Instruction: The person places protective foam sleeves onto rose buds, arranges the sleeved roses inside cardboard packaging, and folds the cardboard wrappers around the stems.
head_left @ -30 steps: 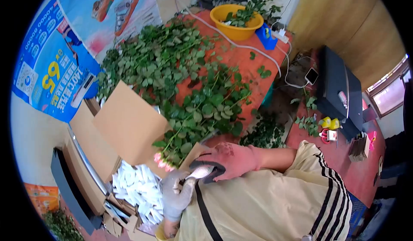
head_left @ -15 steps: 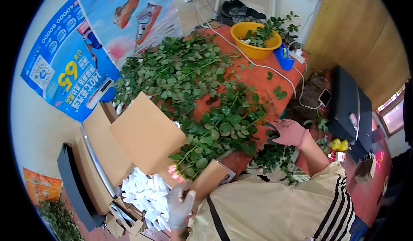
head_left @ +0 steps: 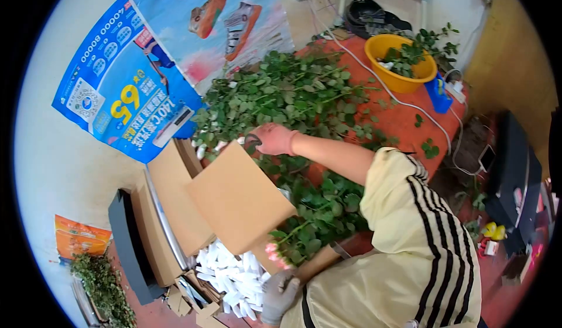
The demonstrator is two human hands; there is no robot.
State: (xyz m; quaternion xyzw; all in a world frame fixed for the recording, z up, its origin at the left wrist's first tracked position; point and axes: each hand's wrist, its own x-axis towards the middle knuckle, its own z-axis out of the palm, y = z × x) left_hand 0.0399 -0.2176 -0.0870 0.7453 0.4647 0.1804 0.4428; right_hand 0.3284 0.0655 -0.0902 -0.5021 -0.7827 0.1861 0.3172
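My left hand (head_left: pixel 280 297), in a greyish glove, is at the bottom beside the end of a cardboard piece (head_left: pixel 319 262). Its fingers are curled; what they hold, if anything, is hidden. Just above it are pink roses (head_left: pixel 276 254), their leafy stems (head_left: pixel 325 220) running up and right. My right hand (head_left: pixel 274 139), in a pink glove with dark fingertips, is stretched across the table at the near edge of a big pile of leafy rose stems (head_left: pixel 281 91). Its fingers are bent but apart, above the top corner of a brown cardboard sheet (head_left: pixel 240 196).
White slips (head_left: pixel 234 278) are heaped below the cardboard sheet. On the red table (head_left: pixel 410 132) are a yellow basin (head_left: pixel 404 82) with cuttings, a blue tape dispenser (head_left: pixel 438 93) and a white cable. Posters (head_left: pixel 126 76) hang behind. A phone (head_left: pixel 486 158) lies at right.
My right hand has swung from the table's right side over to the leafy pile at left. My left hand stays by the pink roses. The view has shifted, moving the scene right and down.
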